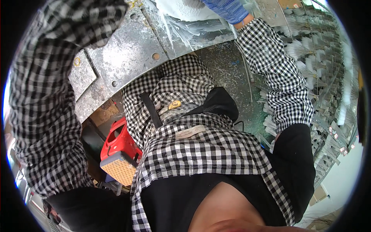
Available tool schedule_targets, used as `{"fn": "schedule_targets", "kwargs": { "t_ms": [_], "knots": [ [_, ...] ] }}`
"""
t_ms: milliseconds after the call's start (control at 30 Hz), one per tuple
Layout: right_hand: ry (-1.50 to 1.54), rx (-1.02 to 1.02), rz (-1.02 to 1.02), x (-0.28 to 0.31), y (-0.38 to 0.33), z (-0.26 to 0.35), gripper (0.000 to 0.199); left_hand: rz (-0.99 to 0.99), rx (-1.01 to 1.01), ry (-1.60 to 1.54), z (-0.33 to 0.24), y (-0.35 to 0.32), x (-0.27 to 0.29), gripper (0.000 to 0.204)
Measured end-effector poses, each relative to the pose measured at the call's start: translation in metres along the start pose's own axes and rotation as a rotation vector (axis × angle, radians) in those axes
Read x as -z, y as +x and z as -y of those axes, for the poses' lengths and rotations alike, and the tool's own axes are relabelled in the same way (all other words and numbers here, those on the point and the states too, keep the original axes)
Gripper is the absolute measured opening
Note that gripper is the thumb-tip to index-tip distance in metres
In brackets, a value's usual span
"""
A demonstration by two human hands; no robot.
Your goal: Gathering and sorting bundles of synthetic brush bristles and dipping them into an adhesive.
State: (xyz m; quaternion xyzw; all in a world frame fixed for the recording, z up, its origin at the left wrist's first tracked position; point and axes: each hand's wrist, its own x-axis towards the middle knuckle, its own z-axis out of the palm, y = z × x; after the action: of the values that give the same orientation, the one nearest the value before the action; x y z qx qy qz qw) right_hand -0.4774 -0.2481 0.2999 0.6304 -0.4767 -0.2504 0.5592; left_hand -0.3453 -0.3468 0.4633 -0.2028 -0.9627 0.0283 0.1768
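At the upper right, my right hand wears a blue knitted glove. Only its wrist and back part show; the fingers are cut off by the top edge. It is beside a white, wet-looking mass, whose pale streaks spread over the edge of the metal worktable. My left arm, in a black-and-white checked sleeve, reaches up the left side, and its hand lies hidden past the cuff. What either hand holds cannot be seen.
Racks of pale bristle bundles line the right side. A red stool with an orange patterned top stands below the table at the left. A yellow-handled thing pokes from my checked apron. The table has round holes and seams.
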Motion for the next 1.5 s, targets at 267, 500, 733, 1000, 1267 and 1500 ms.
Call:
{"fn": "schedule_targets", "kwargs": {
  "t_ms": [267, 500, 733, 1000, 1267, 1500],
  "knots": [
    [0.716, -0.011, 0.12, 0.0, -0.001, 0.028, 0.062, 0.092, 0.179, -0.068, -0.008, -0.013, -0.017, 0.034],
    [0.549, -0.107, 0.106, 0.009, -0.003, 0.023, 0.057, 0.107, 0.213, 0.046, -0.024, -0.017, -0.016, 0.029],
    [0.876, -0.198, 0.061, 0.009, -0.009, 0.036, 0.058, -0.072, 0.13, -0.003, -0.026, -0.022, -0.034, 0.025],
    [1.469, -0.233, 0.076, 0.029, -0.015, 0.016, 0.062, -0.037, 0.16, 0.009, -0.036, -0.021, -0.023, 0.025],
    [1.245, -0.161, 0.037, 0.025, -0.018, 0.026, 0.062, -0.044, 0.145, -0.015, -0.034, -0.019, -0.026, 0.025],
    [1.564, -0.263, 0.055, 0.027, -0.019, 0.029, 0.058, 0.029, 0.181, 0.033, -0.047, -0.019, -0.013, 0.024]
  ]
}}
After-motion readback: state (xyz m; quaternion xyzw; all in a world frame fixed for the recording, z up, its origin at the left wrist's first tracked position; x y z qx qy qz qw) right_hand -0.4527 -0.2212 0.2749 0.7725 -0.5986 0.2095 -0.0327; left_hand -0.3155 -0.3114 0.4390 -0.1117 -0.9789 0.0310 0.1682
